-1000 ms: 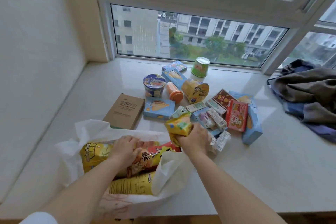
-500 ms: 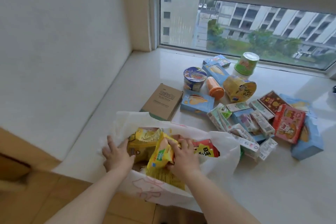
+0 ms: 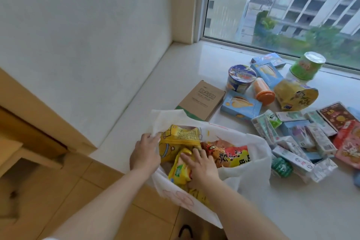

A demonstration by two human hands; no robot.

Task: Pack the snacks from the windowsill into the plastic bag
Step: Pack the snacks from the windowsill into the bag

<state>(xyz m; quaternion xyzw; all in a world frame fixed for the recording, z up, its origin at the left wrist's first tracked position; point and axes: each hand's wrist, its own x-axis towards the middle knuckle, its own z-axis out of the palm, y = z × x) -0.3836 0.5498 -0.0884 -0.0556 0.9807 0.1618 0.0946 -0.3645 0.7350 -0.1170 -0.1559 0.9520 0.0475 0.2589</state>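
Thin white plastic bag (image 3: pixel 251 154), glossy foil snack packets (image 3: pixel 180 169) — smooth polished windowsill (image 3: pixel 175 76), matt cardboard box (image 3: pixel 202 99).

**Colours on your windowsill**

Low in the frame you have a white plastic bag (image 3: pixel 251 163) with faint pink line drawing near its bottom edge. Inside it you see a yellow packet (image 3: pixel 180 171) with a green label, a yellow bag (image 3: pixel 181 135) with a cartoon print, and a red-orange bag (image 3: pixel 231 155) with bold dark characters. To the right, your windowsill (image 3: pixel 175 84) is glossy off-white. On it lie a plain brown cardboard box (image 3: pixel 202 99) with a green edge, a light blue box (image 3: pixel 241 105) picturing a yellow pastry, a blue-lidded cup (image 3: pixel 240 78), an orange bottle (image 3: pixel 263 91), a green cup (image 3: pixel 306 66) and a yellow cup (image 3: pixel 296 95).
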